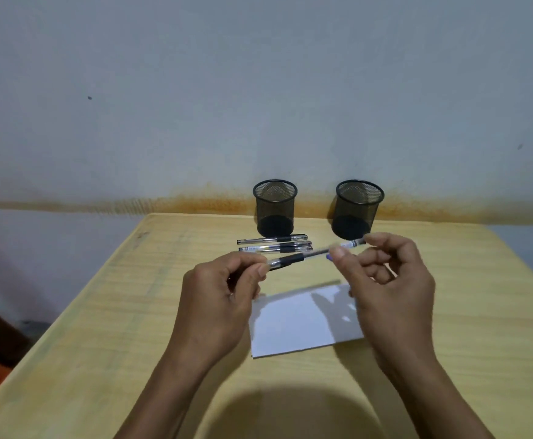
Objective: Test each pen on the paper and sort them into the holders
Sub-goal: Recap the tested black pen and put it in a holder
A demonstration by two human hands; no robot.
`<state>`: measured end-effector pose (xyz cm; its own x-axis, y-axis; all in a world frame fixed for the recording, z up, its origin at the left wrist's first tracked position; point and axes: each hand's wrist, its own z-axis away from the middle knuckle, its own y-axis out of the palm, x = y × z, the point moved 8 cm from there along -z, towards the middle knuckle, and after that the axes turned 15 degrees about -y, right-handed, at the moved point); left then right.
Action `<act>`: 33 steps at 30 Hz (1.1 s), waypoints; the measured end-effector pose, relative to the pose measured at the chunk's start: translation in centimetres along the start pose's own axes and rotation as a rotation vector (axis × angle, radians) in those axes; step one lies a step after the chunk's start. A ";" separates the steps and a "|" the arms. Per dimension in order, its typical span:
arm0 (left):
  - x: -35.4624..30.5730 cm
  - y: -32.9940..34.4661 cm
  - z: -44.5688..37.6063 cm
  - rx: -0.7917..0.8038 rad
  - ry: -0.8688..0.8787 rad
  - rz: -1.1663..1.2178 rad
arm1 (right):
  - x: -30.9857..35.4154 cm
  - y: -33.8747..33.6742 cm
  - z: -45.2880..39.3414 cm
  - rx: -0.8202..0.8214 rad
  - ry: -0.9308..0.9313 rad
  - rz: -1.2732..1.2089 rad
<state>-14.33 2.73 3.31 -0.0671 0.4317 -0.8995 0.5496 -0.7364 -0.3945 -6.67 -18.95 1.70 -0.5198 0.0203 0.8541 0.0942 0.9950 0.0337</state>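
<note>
Both hands hold one pen (303, 256) in the air above the wooden table (448, 312). The left hand (220, 299) pinches the pen's near end between thumb and fingertips, just past the black rubber grip, with its other fingers curled under. The right hand (388, 280) pinches the far end of the clear barrel between thumb and forefinger, the remaining fingers loosely bent; a small blue piece shows just below its thumb, too small to tell what it is. The pen runs between the two hands, tilted so that the end in the right hand sits higher and farther away. Below and between the hands a white sheet of paper (293, 324) lies flat on the table, partly covered by both hands. Just beyond the left hand's fingertips a small group of pens (274, 244) lies side by side on the table. Beyond them stand two black mesh holders: the left holder (275, 208) past the left hand, the right holder (358, 209) just behind the right hand's fingertips.
</note>
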 end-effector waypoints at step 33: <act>3.6 5.4 -15.5 -0.093 -0.114 -0.199 | -3.5 7.6 -15.4 -0.085 -0.097 0.013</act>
<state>1.24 8.38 0.89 -0.2725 0.4976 -0.8235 0.5901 -0.5896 -0.5515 8.99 -12.95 6.99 -0.5977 0.0462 0.8004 0.1709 0.9827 0.0709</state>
